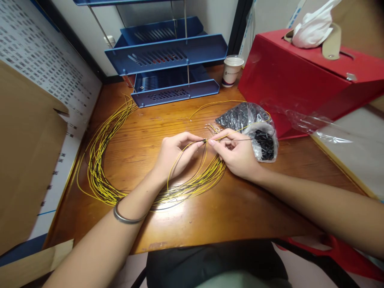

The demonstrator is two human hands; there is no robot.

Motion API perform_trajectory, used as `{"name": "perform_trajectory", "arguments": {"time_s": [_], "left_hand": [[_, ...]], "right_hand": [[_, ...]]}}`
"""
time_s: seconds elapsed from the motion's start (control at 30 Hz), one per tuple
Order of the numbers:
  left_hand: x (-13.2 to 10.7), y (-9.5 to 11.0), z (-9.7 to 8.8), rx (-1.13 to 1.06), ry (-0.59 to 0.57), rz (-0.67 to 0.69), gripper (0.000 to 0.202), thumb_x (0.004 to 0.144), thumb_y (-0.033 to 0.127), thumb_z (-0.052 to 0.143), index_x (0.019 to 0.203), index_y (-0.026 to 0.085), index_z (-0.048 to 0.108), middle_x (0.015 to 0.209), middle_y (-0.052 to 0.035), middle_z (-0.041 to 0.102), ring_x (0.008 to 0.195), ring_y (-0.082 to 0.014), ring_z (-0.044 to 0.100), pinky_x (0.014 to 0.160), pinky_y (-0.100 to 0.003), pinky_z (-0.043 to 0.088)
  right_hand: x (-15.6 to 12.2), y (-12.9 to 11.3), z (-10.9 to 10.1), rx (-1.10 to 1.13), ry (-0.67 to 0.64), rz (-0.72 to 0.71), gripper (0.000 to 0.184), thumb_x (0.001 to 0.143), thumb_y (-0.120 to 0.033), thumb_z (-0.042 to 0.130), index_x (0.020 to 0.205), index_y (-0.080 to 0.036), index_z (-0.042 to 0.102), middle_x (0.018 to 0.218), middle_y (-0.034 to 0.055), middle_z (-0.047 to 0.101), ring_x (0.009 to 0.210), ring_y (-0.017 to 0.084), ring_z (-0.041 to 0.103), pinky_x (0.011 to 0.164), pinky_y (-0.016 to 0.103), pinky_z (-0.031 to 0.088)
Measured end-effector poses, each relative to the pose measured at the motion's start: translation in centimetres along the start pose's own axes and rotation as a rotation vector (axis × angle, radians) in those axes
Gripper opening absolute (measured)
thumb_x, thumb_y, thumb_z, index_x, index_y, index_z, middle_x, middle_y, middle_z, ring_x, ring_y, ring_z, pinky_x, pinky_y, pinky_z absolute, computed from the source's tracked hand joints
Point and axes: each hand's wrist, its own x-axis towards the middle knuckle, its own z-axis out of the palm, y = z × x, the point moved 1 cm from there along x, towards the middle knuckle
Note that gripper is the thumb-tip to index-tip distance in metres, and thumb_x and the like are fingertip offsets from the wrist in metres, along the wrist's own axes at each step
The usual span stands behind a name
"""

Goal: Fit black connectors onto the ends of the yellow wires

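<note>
- Left hand [177, 154] is pinching a small black piece [205, 140] between thumb and index finger; exact shape is too small to tell.
- Right hand [237, 154] is gripping a yellow wire [222, 101] close to that piece, fingertips almost meeting the left ones; other fingers are curling in.
- Black wire [247, 139] is running out past the right fingers toward the bag; whether they are pinching it too, cannot tell.
- For good handling, both hands should probably be keeping this short grip, since thin wire is likely bending when held far back.
- Left pinch should be staying light but steady, so the piece isn't turning or popping out.
- Right fingers should be guiding straight, not sideways, or the wire may be kinking.
- Spare yellow wire is arching over the bag; best to be leaving it slack, not tugging.
- Metal-tipped wire ends [211, 128] are lying just beyond the right hand; watch for snagging.
- Wire coil [192, 188] is lying on the table [228, 216], passing under both hands; forearms shouldn't be dragging it.
- Plastic bag [237, 116] is sitting behind the right hand, mouth showing black pieces [265, 145].
- Farther out, blue tray rack [168, 56], paper cup [231, 74] and red box [288, 80] are standing well apart.
</note>
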Motion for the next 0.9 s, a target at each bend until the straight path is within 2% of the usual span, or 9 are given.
{"name": "perform_trajectory", "arguments": {"time_s": [0.17,0.33,0.53,0.73,0.9], "left_hand": [[-0.1,0.2,0.2,-0.003,-0.031,-0.006,0.018,0.085,0.031,0.075,0.089,0.014,0.077,0.088,-0.0088,0.080,0.081,-0.0189,0.075,0.068,-0.025,0.056],[0.0,0.1,0.1,0.018,-0.006,-0.025,0.018,0.085,0.032,0.075,0.087,0.014,0.078,0.085,-0.0078,0.079,0.077,-0.0180,0.074,0.066,-0.025,0.055],[0.0,0.3,0.0,0.038,0.004,-0.032,0.020,0.087,0.034,0.074,0.087,0.015,0.078,0.086,-0.0070,0.079,0.079,-0.0172,0.074,0.066,-0.023,0.054],[-0.1,1.1,-0.2,0.079,-0.021,-0.095,0.021,0.089,0.035,0.073,0.085,0.015,0.078,0.080,-0.0052,0.079,0.071,-0.0139,0.072,0.064,-0.020,0.053],[-0.1,0.5,-0.2,-0.046,0.009,-0.100,0.025,0.087,0.040,0.075,0.087,0.014,0.076,0.081,-0.0054,0.079,0.065,-0.0127,0.070,0.057,-0.019,0.051]], "right_hand": [[0.1,0.2,0.0,-0.007,-0.038,-0.005,0.016,0.086,-0.032,0.071,0.083,-0.017,0.065,0.049,-0.0073,0.047,0.042,0.008,0.041,0.043,0.023,0.027],[0.0,0.1,-0.2,-0.018,0.001,-0.016,0.017,0.087,-0.033,0.071,0.089,-0.018,0.064,0.048,-0.0082,0.046,0.040,0.008,0.039,0.042,0.024,0.024],[0.0,0.0,-0.2,-0.004,-0.004,-0.015,0.018,0.085,-0.033,0.070,0.082,-0.016,0.064,0.047,-0.0067,0.048,0.039,0.008,0.040,0.042,0.025,0.025],[0.1,0.0,0.0,-0.022,-0.049,-0.029,0.019,0.087,-0.032,0.069,0.082,-0.015,0.068,0.047,-0.0058,0.049,0.040,0.008,0.040,0.043,0.024,0.027],[0.1,-0.1,-0.2,-0.042,0.022,-0.053,0.017,0.087,-0.032,0.070,0.084,-0.016,0.065,0.045,-0.0077,0.047,0.038,0.008,0.039,0.042,0.024,0.026]]}}
